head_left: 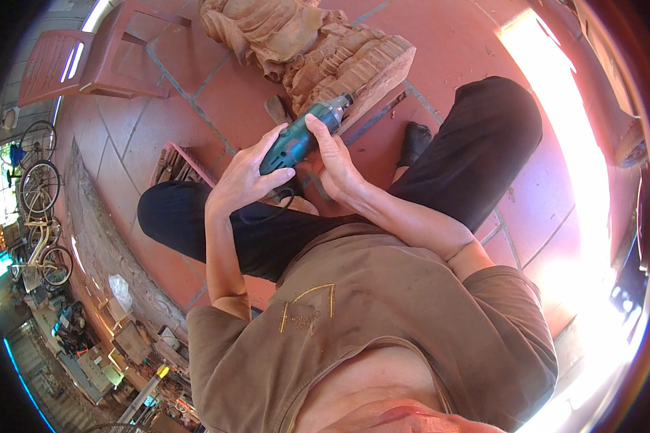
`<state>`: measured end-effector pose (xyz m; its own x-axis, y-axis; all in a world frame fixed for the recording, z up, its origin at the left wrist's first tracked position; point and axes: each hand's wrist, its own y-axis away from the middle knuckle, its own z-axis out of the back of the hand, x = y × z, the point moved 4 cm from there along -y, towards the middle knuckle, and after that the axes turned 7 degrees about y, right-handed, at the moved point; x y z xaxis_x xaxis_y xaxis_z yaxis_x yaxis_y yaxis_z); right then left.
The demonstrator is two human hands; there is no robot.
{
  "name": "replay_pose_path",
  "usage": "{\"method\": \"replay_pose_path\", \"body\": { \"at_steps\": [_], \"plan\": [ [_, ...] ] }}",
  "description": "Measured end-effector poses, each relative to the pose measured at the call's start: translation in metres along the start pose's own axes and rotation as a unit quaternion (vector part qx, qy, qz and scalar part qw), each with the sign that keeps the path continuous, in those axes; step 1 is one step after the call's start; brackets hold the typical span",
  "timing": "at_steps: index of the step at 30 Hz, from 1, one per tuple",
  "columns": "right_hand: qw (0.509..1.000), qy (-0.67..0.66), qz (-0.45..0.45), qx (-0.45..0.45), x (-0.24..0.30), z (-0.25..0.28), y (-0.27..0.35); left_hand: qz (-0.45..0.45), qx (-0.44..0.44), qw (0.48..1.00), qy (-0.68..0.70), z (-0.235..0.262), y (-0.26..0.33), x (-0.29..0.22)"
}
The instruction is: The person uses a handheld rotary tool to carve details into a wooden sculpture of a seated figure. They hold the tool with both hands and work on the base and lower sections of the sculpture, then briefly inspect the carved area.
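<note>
Both my hands hold a teal die grinder (290, 148) in front of my lap, its dark metal tip pointing up and to the right. My left hand (242, 177) wraps round the rear of its body, thumb across the near end. My right hand (337, 162) grips it closer to the front, with the thumb on the collar. A dark cord hangs below the tool. Just beyond lies a carved wooden statue (325, 61) with folded drapery and a flat base. The tip overlaps the edge of its base in view; whether they touch I cannot tell.
I sit on red floor tiles (484, 148), knees spread. A pink-rimmed container (175, 162) with sticks or tools stands by my left knee. A reddish plastic chair (115, 61) is at the far left. Bicycles (40, 187) and a long wooden slab (108, 224) lie farther left.
</note>
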<state>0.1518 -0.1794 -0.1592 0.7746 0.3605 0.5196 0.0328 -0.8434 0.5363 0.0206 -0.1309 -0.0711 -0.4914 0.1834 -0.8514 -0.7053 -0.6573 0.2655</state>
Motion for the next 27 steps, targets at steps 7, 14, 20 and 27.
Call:
{"method": "replay_pose_path", "body": {
  "at_steps": [7, 14, 20, 27],
  "plan": [
    [1.000, 0.006, 0.011, 0.012, -0.002, -0.005, 0.001, -0.006, -0.012, 1.000, -0.006, 0.004, 0.003, 0.005],
    [1.000, 0.006, 0.009, 0.014, -0.001, -0.007, -0.001, -0.012, -0.016, 1.000, -0.018, 0.006, 0.003, 0.007],
    [1.000, 0.020, 0.002, 0.014, -0.002, -0.008, -0.005, 0.001, -0.018, 1.000, -0.016, 0.007, 0.004, 0.009],
    [0.999, 0.016, -0.010, 0.031, -0.006, -0.007, -0.016, -0.011, -0.030, 0.999, -0.018, 0.010, 0.003, 0.008]
  ]
}}
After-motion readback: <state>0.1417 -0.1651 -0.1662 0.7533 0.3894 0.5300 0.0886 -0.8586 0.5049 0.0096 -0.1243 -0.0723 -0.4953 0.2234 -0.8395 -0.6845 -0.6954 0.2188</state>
